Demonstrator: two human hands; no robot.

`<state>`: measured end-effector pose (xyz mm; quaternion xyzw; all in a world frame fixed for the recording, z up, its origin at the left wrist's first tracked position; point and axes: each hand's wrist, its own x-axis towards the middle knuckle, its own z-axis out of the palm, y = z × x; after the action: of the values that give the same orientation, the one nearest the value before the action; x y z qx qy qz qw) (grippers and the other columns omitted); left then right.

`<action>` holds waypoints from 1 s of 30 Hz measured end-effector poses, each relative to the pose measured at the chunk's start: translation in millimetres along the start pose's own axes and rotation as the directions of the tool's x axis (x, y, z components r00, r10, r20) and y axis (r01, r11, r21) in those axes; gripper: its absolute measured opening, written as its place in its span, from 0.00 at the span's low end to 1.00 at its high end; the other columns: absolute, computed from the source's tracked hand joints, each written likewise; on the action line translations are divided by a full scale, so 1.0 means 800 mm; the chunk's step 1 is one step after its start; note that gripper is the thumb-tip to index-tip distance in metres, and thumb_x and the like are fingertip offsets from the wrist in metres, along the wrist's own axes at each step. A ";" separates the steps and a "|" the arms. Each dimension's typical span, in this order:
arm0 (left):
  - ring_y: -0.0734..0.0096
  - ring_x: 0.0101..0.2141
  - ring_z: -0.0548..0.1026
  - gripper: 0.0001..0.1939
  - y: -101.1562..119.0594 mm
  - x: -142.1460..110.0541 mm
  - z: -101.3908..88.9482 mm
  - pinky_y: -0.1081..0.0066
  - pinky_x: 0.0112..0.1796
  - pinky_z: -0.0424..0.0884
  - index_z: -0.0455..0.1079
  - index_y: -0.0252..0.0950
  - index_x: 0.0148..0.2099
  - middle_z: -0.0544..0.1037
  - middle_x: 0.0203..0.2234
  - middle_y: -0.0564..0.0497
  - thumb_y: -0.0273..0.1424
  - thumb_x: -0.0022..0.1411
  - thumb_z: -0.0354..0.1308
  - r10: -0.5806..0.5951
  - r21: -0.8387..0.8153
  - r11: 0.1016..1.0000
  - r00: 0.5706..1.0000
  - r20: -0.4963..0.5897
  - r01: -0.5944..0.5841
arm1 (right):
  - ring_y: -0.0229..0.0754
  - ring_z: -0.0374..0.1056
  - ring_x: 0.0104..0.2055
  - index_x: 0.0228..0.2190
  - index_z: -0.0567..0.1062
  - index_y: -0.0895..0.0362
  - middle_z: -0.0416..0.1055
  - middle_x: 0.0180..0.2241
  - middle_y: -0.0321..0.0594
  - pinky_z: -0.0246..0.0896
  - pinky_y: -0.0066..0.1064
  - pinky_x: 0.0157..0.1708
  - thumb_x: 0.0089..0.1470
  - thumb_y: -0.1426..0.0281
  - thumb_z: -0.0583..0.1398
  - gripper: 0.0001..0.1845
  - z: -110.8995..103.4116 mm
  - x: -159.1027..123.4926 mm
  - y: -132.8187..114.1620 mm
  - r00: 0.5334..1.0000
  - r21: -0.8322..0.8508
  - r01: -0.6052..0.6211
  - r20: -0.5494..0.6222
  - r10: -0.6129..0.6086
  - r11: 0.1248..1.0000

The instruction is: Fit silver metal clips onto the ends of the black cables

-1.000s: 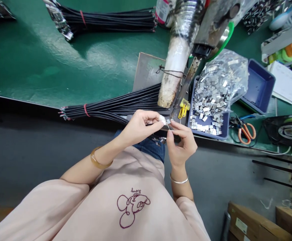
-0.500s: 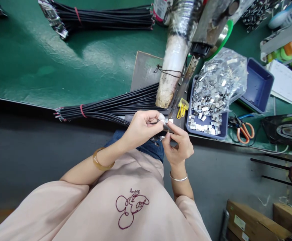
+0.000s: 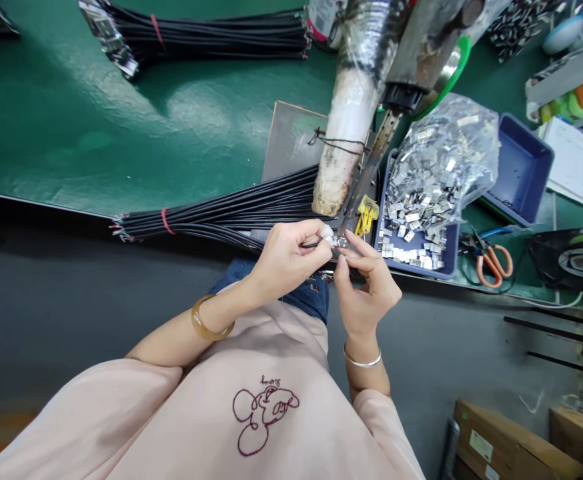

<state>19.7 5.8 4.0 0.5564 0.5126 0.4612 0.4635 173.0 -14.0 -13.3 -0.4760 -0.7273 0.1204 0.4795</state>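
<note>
My left hand (image 3: 289, 257) is closed in a pinch on a black cable (image 3: 311, 245), and something white covers one fingertip. At the cable's end, just past those fingers, sits a small silvery metal connector (image 3: 339, 241). My right hand (image 3: 366, 283) is closed opposite it, thumb and fingers pinching a thin wire (image 3: 340, 252) close to the connector. Directly above, a soldering iron (image 3: 366, 180) points down with its tip end near the connector; the exact contact is too small to tell. Behind my left hand lies a fanned bundle of black cables (image 3: 231, 210) with a red band.
A white-tipped, plastic-wrapped tube (image 3: 339, 160) hangs beside the iron. To the right are a blue tray (image 3: 449, 263) of metal shells, a plastic bag (image 3: 464, 137), a yellow clip-like item (image 3: 366, 217) and orange-handled pliers (image 3: 494, 267). Another cable bundle (image 3: 221, 37) lies at the back.
My right hand moved slightly left toward the connector, then back right. My left hand shifted slightly right, still on the cable. The whole view swayed a little.
</note>
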 end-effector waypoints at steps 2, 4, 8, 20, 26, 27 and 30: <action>0.81 0.21 0.50 0.08 0.002 0.001 0.000 0.76 0.23 0.49 0.64 0.34 0.26 0.54 0.17 0.60 0.24 0.59 0.54 0.015 0.028 0.999 1.000 0.000 -0.015 | 0.42 0.81 0.43 0.36 0.74 0.54 0.80 0.49 0.42 0.81 0.34 0.41 0.58 0.76 0.63 0.06 -0.001 0.001 0.000 1.000 0.015 -0.027 0.009 0.026 1.000; 0.81 0.21 0.50 0.08 0.003 0.001 0.000 0.76 0.23 0.49 0.64 0.34 0.27 0.54 0.17 0.60 0.24 0.59 0.53 0.014 0.042 0.999 1.000 0.009 -0.015 | 0.42 0.81 0.42 0.35 0.73 0.54 0.80 0.49 0.43 0.81 0.35 0.41 0.58 0.76 0.63 0.05 -0.001 0.000 0.000 0.998 0.029 -0.052 0.020 0.051 0.998; 0.81 0.21 0.51 0.07 0.003 0.001 -0.001 0.76 0.23 0.50 0.66 0.33 0.29 0.55 0.17 0.60 0.24 0.60 0.52 0.006 0.031 0.999 1.000 0.020 -0.006 | 0.42 0.81 0.42 0.35 0.74 0.54 0.80 0.50 0.42 0.81 0.35 0.43 0.57 0.76 0.63 0.05 0.000 0.000 0.002 0.996 0.070 -0.086 0.030 0.084 0.994; 0.81 0.21 0.49 0.09 0.003 0.003 -0.005 0.74 0.23 0.48 0.67 0.33 0.26 0.52 0.17 0.60 0.25 0.59 0.56 0.028 0.033 0.999 0.999 0.024 -0.029 | 0.42 0.81 0.42 0.34 0.72 0.53 0.79 0.51 0.43 0.81 0.35 0.41 0.58 0.75 0.62 0.05 -0.004 0.002 0.003 0.994 0.065 -0.091 0.060 0.087 0.994; 0.81 0.21 0.50 0.08 0.002 0.003 0.001 0.74 0.23 0.48 0.68 0.33 0.27 0.53 0.17 0.60 0.26 0.59 0.55 0.005 0.000 1.000 1.000 -0.025 -0.005 | 0.43 0.81 0.43 0.36 0.73 0.53 0.79 0.51 0.42 0.81 0.36 0.43 0.58 0.76 0.62 0.06 -0.005 0.009 0.000 0.998 0.038 -0.032 0.052 0.030 0.999; 0.81 0.21 0.50 0.07 0.003 0.003 0.001 0.74 0.23 0.48 0.68 0.33 0.28 0.53 0.17 0.60 0.26 0.59 0.55 0.013 0.007 1.000 0.999 -0.030 -0.013 | 0.43 0.81 0.44 0.36 0.74 0.53 0.79 0.51 0.41 0.81 0.37 0.44 0.58 0.76 0.62 0.06 -0.005 0.011 -0.001 0.999 0.027 -0.022 0.050 0.020 0.999; 0.81 0.20 0.50 0.07 0.007 0.002 -0.001 0.74 0.23 0.48 0.69 0.34 0.28 0.52 0.17 0.61 0.26 0.59 0.56 0.029 0.027 0.999 0.999 -0.040 -0.028 | 0.44 0.80 0.46 0.36 0.75 0.52 0.79 0.51 0.40 0.80 0.38 0.46 0.57 0.77 0.63 0.07 -0.007 0.014 -0.005 0.998 -0.014 0.017 0.056 -0.016 1.000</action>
<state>19.7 7.6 9.4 0.5604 0.5200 0.4719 0.4391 174.8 -8.9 -1.5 -0.4697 -0.7453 0.1245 0.4566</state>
